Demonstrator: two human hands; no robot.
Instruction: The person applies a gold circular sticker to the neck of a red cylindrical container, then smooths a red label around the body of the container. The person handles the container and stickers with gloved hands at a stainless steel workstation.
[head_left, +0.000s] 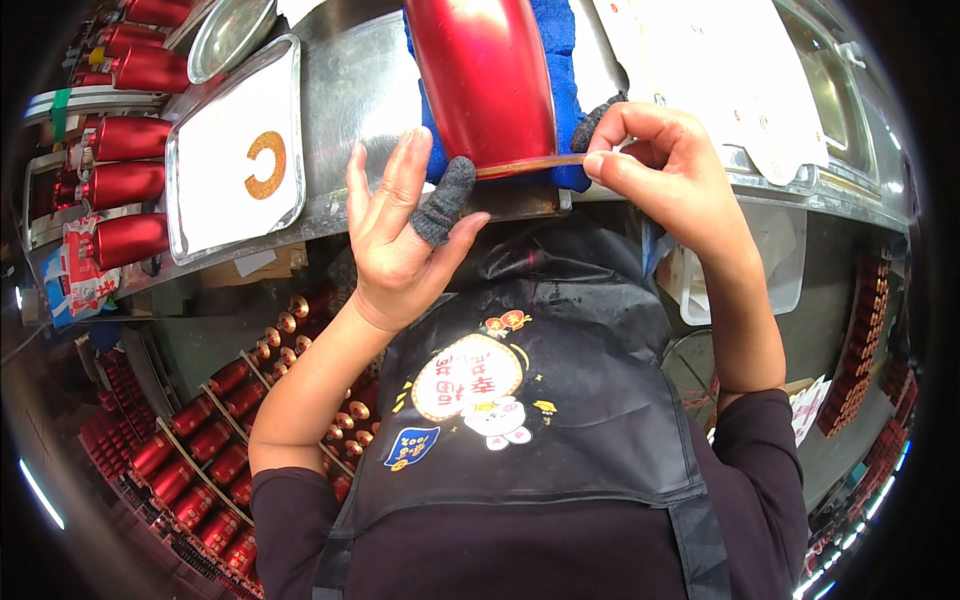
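Observation:
A shiny red bottle-like vessel lies on a blue towel, its near end toward me. Across that end runs a thin gold strip. My right hand pinches the strip's right end between thumb and fingertip, holding it out past the vessel's side. My left hand is at the vessel's near left, fingers spread; its index finger, in a grey knitted finger cover, comes up to the strip's left part. Whether that fingertip presses on it I cannot tell. Another grey cover shows on a right-hand finger.
Left of the towel, a metal tray holds a white sheet with a curved gold piece. Several red bottles stand beyond it. White sheets cover the right side. Below are a plastic bin and crated red bottles.

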